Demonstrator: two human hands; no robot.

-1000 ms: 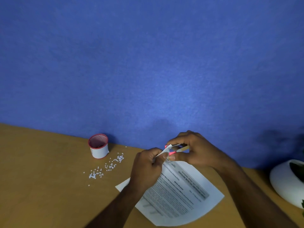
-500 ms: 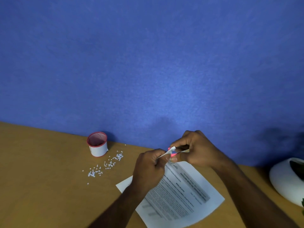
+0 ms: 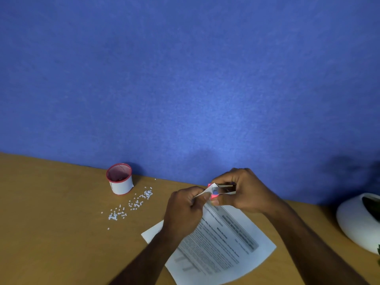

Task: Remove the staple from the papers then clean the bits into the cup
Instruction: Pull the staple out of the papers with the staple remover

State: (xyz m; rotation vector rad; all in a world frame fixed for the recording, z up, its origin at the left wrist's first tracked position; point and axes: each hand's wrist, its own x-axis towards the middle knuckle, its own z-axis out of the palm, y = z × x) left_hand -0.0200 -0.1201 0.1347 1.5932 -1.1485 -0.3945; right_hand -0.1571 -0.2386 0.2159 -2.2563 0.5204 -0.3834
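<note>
Looking at it from beside the desk, the left hand (image 3: 185, 208) pinches the papers' (image 3: 222, 239) lifted corner while the right hand (image 3: 242, 190) squeezes a staple remover (image 3: 214, 191) onto it, so the staple's not out yet as far as I can tell. One cup (image 3: 120, 179) sits at 10 o'clock from the hands. Dozens of white bits (image 3: 133, 202), too many to count, lie unswept beside it.

One cup (image 3: 120, 180), one stapled set of papers (image 3: 222, 241), one staple remover (image 3: 221, 190), two hands, many scattered bits (image 3: 133, 203).
</note>
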